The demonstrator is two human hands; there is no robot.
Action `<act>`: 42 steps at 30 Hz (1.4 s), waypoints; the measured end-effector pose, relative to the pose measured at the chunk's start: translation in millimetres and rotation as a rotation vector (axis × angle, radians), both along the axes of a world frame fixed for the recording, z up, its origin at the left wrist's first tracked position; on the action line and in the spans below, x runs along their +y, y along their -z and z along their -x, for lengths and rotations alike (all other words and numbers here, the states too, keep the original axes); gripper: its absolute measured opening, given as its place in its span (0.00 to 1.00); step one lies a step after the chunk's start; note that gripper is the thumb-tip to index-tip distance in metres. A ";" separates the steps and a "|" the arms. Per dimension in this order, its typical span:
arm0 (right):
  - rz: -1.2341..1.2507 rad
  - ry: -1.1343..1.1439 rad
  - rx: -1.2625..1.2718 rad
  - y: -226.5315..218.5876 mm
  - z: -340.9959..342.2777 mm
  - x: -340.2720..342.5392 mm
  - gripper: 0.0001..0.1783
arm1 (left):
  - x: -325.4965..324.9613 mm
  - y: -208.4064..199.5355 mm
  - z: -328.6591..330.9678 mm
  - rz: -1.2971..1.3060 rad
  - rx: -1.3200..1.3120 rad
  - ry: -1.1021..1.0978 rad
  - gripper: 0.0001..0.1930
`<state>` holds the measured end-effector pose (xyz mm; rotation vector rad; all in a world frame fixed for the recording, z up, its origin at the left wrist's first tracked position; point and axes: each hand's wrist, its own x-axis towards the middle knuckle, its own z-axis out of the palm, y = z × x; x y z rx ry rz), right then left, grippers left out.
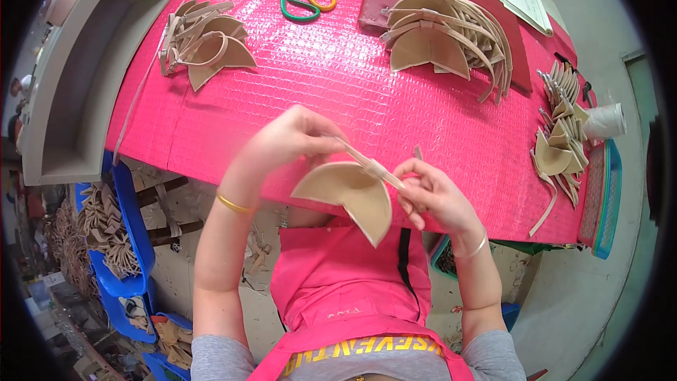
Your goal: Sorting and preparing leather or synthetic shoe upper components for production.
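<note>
Over the near edge of the table I hold a beige two-lobed piece (345, 187), cupped like a shell, with a narrow strip along its upper edge. My left hand (308, 135) pinches the strip's upper left end between thumb and fingers. At the strip's right end, my right hand (431, 194) is closed on it, with a short tail standing up behind the fingers. The two lobes hang below the strip, apart from the tabletop. Motion smears the left hand slightly.
Stacks of similar beige pieces lie at the back left (204, 42), back right (444, 32) and far right (564, 137). Scissors with green and yellow handles (305, 1) rest on the pink-covered table (317, 63). Blue bins (134, 233) stand lower left; a white thread spool (606, 121) is right.
</note>
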<state>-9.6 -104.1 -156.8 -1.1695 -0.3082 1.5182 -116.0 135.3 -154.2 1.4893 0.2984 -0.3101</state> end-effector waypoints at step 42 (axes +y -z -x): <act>-0.264 0.414 -0.350 8.5 34.8 92.3 0.08 | -7.8 -9.8 11.4 0.231 -0.194 -0.381 0.14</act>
